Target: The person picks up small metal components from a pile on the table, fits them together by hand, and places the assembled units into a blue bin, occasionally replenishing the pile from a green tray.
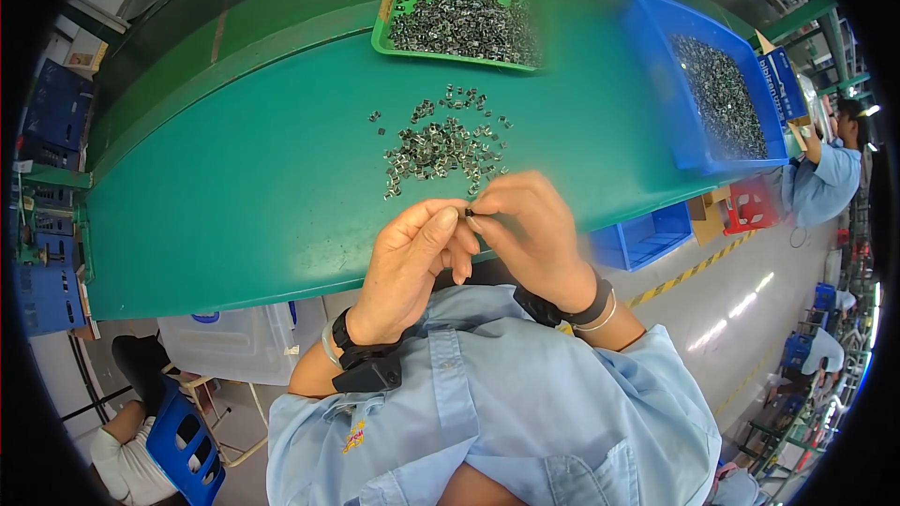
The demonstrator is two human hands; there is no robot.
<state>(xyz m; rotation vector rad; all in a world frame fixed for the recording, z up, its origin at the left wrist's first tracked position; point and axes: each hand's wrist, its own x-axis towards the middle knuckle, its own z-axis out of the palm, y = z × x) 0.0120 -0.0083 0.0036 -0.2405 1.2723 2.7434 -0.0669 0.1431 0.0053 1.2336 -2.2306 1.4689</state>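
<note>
Both my hands meet just past the table's near edge. A tiny dark part (469,213) sits between their fingertips, too small to make out in detail. My left hand (410,258) is closed, thumb and forefinger pinched at the part's left side, its other fingers curled below. From the right, my right hand (534,239) pinches the same part between thumb and forefinger. Just beyond my fingers, a loose pile of small black-and-silver metal clip-like parts (439,152) is spread on the green tabletop (253,197).
At the back stands a green tray (379,36) heaped with similar parts. A large blue bin (658,75) of small parts is on the right, beside a blue-and-white box (784,84). Below the table edge is another blue bin (647,239). Other people sit at far right and lower left.
</note>
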